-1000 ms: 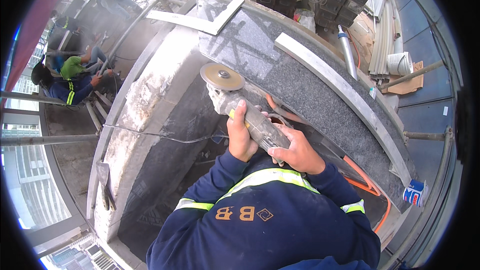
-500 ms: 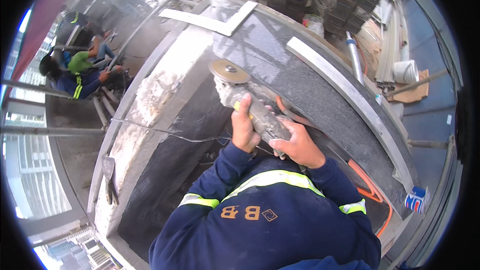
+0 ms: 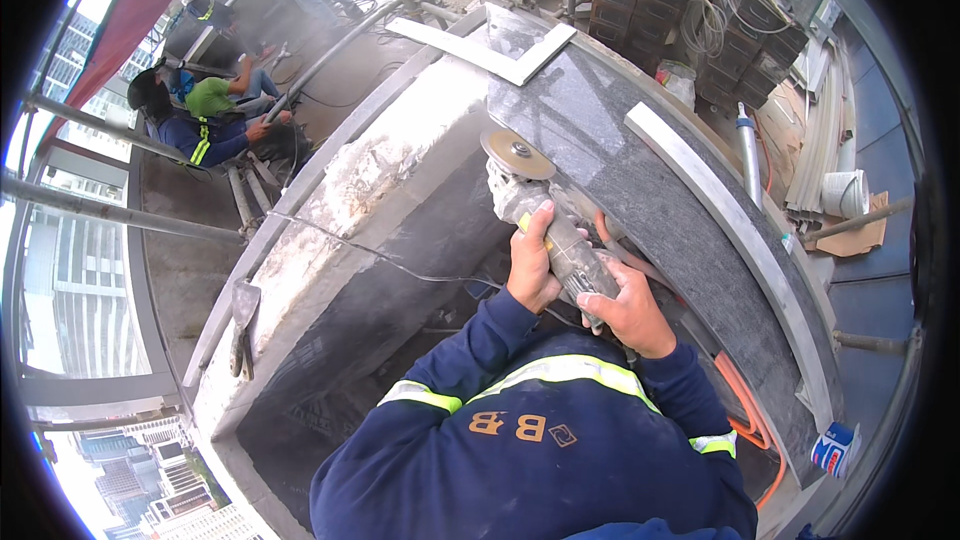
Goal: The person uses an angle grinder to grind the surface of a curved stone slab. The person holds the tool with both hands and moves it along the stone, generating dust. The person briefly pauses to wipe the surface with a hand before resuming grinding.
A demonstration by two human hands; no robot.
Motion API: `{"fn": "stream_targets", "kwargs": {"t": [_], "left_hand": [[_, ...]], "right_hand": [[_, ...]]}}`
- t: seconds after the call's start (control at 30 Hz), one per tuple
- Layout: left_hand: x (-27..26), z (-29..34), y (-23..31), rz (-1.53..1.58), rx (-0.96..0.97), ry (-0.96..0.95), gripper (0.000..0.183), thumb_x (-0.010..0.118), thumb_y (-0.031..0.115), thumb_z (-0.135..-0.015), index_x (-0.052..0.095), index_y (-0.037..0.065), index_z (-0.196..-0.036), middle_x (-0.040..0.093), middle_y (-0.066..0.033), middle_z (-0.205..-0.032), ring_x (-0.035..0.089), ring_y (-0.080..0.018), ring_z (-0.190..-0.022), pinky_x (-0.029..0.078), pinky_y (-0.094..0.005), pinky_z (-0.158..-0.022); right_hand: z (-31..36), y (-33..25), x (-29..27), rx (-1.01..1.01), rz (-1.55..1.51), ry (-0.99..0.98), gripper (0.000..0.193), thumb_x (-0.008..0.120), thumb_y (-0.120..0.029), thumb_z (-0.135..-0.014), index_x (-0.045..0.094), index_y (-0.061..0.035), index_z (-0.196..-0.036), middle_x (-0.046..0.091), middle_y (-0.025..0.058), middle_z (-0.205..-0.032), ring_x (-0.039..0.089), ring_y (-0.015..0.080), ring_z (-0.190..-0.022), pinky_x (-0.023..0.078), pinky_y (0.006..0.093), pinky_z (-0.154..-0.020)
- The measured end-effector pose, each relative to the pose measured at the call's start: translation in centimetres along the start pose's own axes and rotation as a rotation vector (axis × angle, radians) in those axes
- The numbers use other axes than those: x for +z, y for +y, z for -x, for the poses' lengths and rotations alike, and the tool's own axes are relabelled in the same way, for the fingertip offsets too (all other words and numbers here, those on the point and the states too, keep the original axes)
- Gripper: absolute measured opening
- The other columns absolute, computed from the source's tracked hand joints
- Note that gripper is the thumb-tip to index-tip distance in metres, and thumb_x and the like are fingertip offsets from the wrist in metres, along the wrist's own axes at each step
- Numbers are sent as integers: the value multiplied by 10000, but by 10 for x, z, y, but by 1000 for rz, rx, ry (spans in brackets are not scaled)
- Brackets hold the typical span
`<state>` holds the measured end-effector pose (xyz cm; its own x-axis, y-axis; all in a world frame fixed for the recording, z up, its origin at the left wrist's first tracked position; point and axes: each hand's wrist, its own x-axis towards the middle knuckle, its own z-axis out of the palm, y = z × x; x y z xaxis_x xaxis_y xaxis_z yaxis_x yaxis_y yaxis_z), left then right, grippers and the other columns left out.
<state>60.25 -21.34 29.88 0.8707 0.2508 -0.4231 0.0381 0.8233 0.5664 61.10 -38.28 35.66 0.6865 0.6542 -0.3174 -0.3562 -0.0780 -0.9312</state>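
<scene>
Both my hands grip a dusty angle grinder [image 3: 556, 242], with its round disc [image 3: 518, 154] pointing away from me. My left hand [image 3: 532, 265] is wrapped round the body just behind the head. Farther back, my right hand [image 3: 632, 308] clasps the rear end of the body. The disc is close to the near corner of a dark grey stone slab [image 3: 640, 170]; I cannot tell whether it touches. A white L-shaped metal square [image 3: 500, 58] lies across the slab's far end. Along the slab's right part runs a pale straight bar [image 3: 725, 205].
A scraper [image 3: 241, 325] lies on the rough concrete ledge [image 3: 330, 200] at left, crossed by a thin cable [image 3: 385, 258]. Orange hoses [image 3: 745, 405] run beside me at right. A white-and-blue can [image 3: 833, 448] stands near the slab's end. Several people sit or stand beyond the scaffold pipes [image 3: 130, 210].
The whole view has shifted, so the scene sits farther right and slightly lower. Both hands keep their grip on the angle grinder, its disc still by the slab's corner.
</scene>
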Motion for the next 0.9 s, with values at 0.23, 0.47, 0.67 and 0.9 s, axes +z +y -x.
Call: {"fn": "stream_targets", "kwargs": {"t": [0.23, 0.47, 0.67, 0.9], "left_hand": [[0, 13, -15, -8, -59, 32, 594, 668, 505, -963, 554, -28, -1198, 664, -182, -984, 689, -291, -866, 596, -444, -821], [-5, 26, -27, -6, -156, 4, 610, 669, 544, -948, 577, -13, -1180, 680, -175, -964, 695, -298, -879, 592, -433, -824], [0, 39, -30, -20, -160, -9, 613, 666, 552, -947, 586, -14, -1168, 682, -179, -980, 697, -303, -889, 591, -440, -827], [8, 48, -35, -12, -140, 12, 615, 663, 544, -957, 575, -20, -1187, 680, -176, -985, 699, -304, -893, 591, -441, -833]], "right_hand": [[21, -1, -4, -6, 8, -9, 497, 724, -117, -900, 567, 50, -1341, 655, 51, -882, 607, 81, -671, 506, 252, -597], [41, 0, -11, -9, 24, -9, 528, 719, -145, -901, 551, 33, -1370, 652, 30, -868, 596, 77, -701, 502, 260, -651], [53, 0, -13, -24, 64, -7, 584, 721, -147, -900, 515, 69, -1402, 662, 55, -925, 610, 83, -735, 517, 269, -676], [62, -5, -13, 31, 59, 19, 612, 729, -123, -888, 503, 77, -1421, 678, 87, -1001, 624, 89, -763, 522, 272, -702]]}}
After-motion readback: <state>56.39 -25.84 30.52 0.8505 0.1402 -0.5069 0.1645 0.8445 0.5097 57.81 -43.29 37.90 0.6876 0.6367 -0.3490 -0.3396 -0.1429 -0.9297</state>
